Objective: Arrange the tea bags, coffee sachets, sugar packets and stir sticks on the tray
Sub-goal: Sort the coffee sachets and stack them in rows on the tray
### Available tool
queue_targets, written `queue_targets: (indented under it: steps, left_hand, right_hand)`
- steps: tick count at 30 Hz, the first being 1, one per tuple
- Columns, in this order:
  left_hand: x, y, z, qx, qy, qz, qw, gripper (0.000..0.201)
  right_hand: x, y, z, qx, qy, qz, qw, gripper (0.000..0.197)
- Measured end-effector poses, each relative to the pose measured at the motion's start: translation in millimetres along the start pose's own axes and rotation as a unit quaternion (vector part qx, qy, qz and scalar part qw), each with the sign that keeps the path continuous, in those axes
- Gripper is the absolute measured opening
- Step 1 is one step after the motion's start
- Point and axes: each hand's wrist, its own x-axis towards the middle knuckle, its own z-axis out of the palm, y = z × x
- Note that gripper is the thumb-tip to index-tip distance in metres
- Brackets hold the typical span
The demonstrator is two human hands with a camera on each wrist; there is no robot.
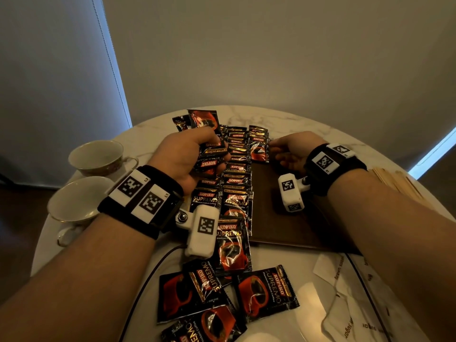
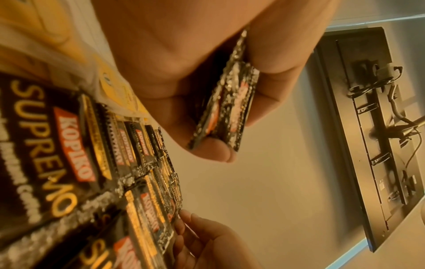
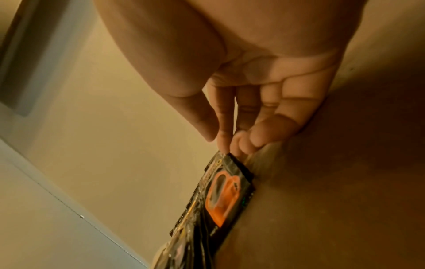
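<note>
Overlapping rows of black-and-red coffee sachets [image 1: 237, 169] [image 2: 138, 145] lie along the left part of the dark brown tray [image 1: 308, 218] [image 3: 333, 182]. Above the rows, my left hand [image 1: 187, 154] [image 2: 207, 81] grips a small bundle of sachets [image 1: 212, 149] [image 2: 230, 109] between thumb and curled fingers. My right hand [image 1: 291, 149] [image 3: 230, 118] rests on the tray at the far end. Its nearly straight fingertips touch the corner of the last sachet [image 1: 259, 151] [image 3: 225, 191], and the thumb stays apart from it.
More loose coffee sachets [image 1: 264, 292] lie on the marble table in front of the tray. White brown-sugar packets [image 1: 340, 275] sit at the front right, wooden stir sticks [image 1: 394, 178] at the right. Two teacups [image 1: 96, 154] [image 1: 79, 201] stand at the left.
</note>
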Motion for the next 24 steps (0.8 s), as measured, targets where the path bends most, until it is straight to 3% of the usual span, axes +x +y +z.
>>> queue_targets:
  steps: [7, 13, 19, 21, 24]
  left_hand:
    - [2, -1, -1, 0.0, 0.002, -0.004, 1.0, 0.01]
    - [4, -2, -2, -0.002, 0.001, -0.007, 1.0, 0.015]
    - [1, -2, -4, 0.035, -0.058, -0.023, 0.997, 0.021]
    - [-1, -3, -2, 0.062, -0.082, -0.021, 0.994, 0.023]
    - [-4, -5, 0, 0.096, -0.105, -0.011, 0.99, 0.026]
  right_hand:
    - [8, -8, 2, 0.056, 0.033, -0.017, 0.998, 0.015]
    - [12, -17, 5, 0.054, 0.007, -0.016, 0.998, 0.025]
    - [-1, -19, -2, 0.096, 0.003, -0.042, 0.995, 0.025]
    - [-22, -21, -1, 0.108, -0.06, -0.059, 0.991, 0.021]
    - [-58, -20, 6, 0.092, -0.212, -0.1, 0.968, 0.027]
